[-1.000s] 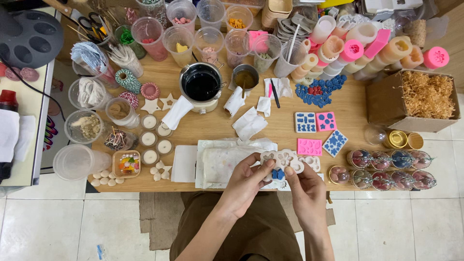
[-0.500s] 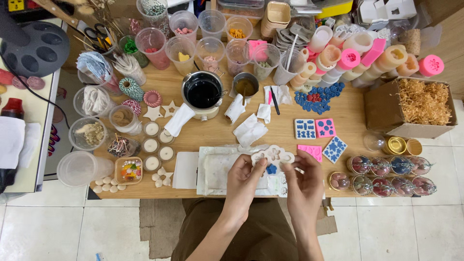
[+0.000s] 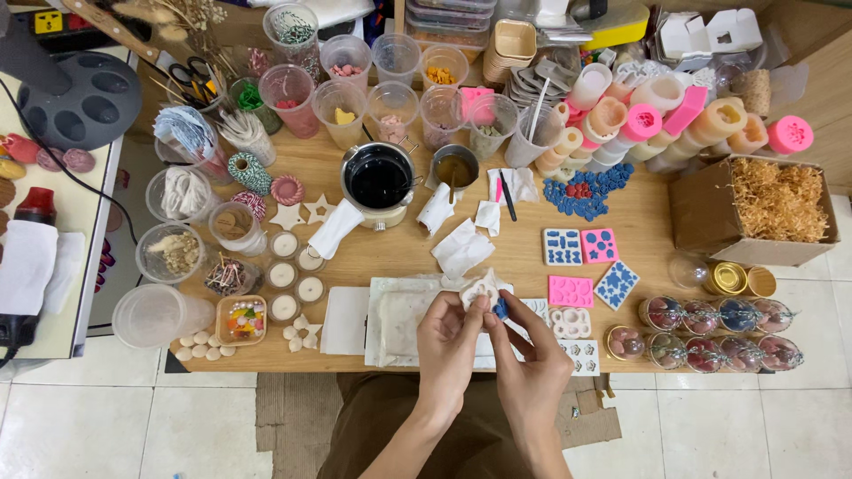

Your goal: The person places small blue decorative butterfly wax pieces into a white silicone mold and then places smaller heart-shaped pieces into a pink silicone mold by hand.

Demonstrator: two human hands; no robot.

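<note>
The left hand (image 3: 451, 333) is pinched shut on a soft white mold (image 3: 480, 288), with the thumb and fingers gripping its lower edge. The right hand (image 3: 525, 350) sits just beside it, touching it, and its fingertips are squeezed together on a small blue piece (image 3: 501, 308) at the right edge of the mold. So the blue piece lies between the two hands, closest to the right hand, and the mold pokes up and away from the person. I cannot tell if the blue piece is stuck in the mold or already out. Both hands hang above the near edge of the wooden desk (image 3: 390, 257), over a see-through tray (image 3: 395, 319) with pale stuff in it. Just right of the hands lie white flower molds (image 3: 568, 322), then pink and blue molds (image 3: 586, 247) a bit further back. A pile of small blue shapes (image 3: 586, 191) is well beyond them. A dark melting pot (image 3: 379, 182) stands behind the tray, and a box of straw (image 3: 772, 208) sits far right.
</note>
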